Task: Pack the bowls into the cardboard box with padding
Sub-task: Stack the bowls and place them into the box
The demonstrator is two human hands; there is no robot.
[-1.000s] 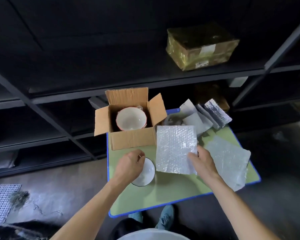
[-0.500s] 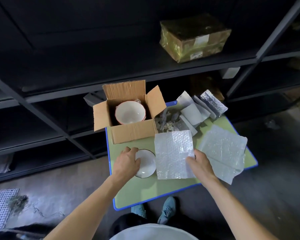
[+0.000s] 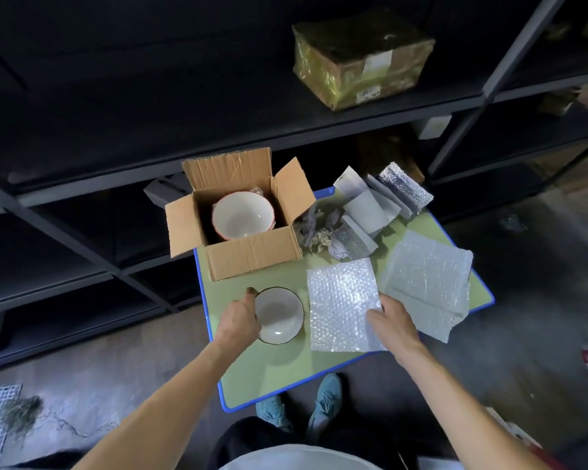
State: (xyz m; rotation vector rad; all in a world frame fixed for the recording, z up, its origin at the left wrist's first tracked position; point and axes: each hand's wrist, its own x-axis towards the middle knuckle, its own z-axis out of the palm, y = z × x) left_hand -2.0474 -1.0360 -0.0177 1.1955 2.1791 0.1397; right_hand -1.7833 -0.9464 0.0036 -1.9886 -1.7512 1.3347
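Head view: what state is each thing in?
cardboard box: flaps open, upright.
pink-rimmed bowl: upright inside the box.
dark-rimmed bowl: upright on table, left hand gripping it.
bubble wrap sheet: flat on table, right hand holding its edge.

Green table (image 3: pixel 279 368) edged blue, brown cardboard box (image 3: pixel 252 257), white bowl (image 3: pixel 279 315) rimmed black, clear bubble wrap (image 3: pixel 342 307).

Tabletop by the grips
One bowl (image 3: pixel 279 315) is sitting on the table (image 3: pixel 269 371) right of the left hand (image 3: pixel 238 317)'s grip; cardboard box (image 3: pixel 252 257), holding a second bowl (image 3: pixel 241 215), is standing behind; bubble wrap sheet (image 3: pixel 342 303) is lying left of the right hand (image 3: pixel 392 322)'s grip.
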